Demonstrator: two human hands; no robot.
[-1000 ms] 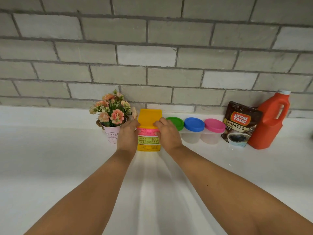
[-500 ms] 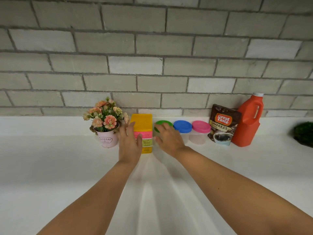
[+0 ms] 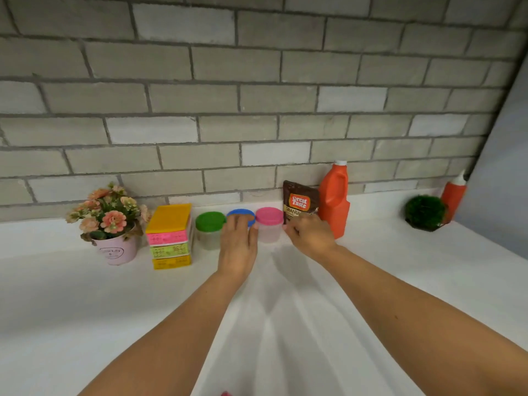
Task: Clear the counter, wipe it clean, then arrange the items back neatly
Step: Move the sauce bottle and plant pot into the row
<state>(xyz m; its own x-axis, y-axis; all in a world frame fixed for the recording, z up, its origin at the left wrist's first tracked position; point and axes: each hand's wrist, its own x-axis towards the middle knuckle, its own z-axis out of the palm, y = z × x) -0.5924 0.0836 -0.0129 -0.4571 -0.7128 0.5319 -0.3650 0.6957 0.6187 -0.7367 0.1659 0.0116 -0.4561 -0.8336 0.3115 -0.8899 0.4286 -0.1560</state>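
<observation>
pink-lidded jar [image 3: 269, 227] stands upright, apparently touching left hand [image 3: 238, 244].

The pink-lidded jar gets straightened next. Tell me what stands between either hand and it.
Nothing visible does. The left hand lies over the blue-lidded jar, right beside the left side of the pink-lidded jar. The right hand reaches its right side, in front of the coffee pouch. Whether either hand touches it cannot be told.
</observation>
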